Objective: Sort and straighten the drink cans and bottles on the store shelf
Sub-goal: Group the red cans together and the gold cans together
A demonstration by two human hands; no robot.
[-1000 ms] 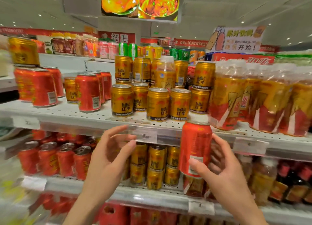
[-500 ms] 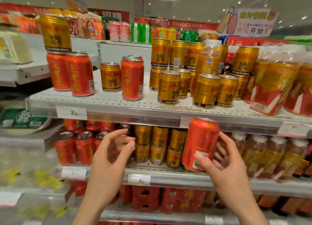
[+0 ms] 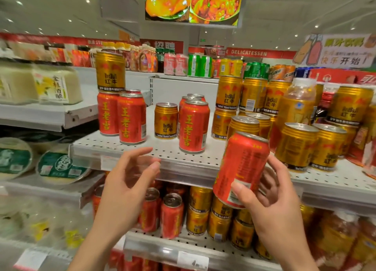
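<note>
My right hand (image 3: 274,201) grips a red drink can (image 3: 242,167), tilted, in front of the upper shelf's front edge (image 3: 183,167). My left hand (image 3: 130,181) hovers open and empty just below that edge, to the left of the can. On the upper shelf stand red cans at the left (image 3: 130,118) and middle (image 3: 193,126), one gold can between them (image 3: 165,121) and another gold can stacked on the left red ones (image 3: 109,71). A group of gold cans (image 3: 295,146) fills the right side, with a clear-topped bottle (image 3: 297,102) behind.
The lower shelf (image 3: 183,248) holds red cans (image 3: 171,215) and stacked gold cans (image 3: 217,218). Wrapped bottle packs stand at the far right (image 3: 366,140). A neighbouring unit at the left carries white tubs (image 3: 55,83) and round green-lidded packs (image 3: 59,165).
My view has swung left along the shelf. My right hand has lifted the red can up and tilted it toward the upper shelf. My left hand stays open, now higher against the shelf edge.
</note>
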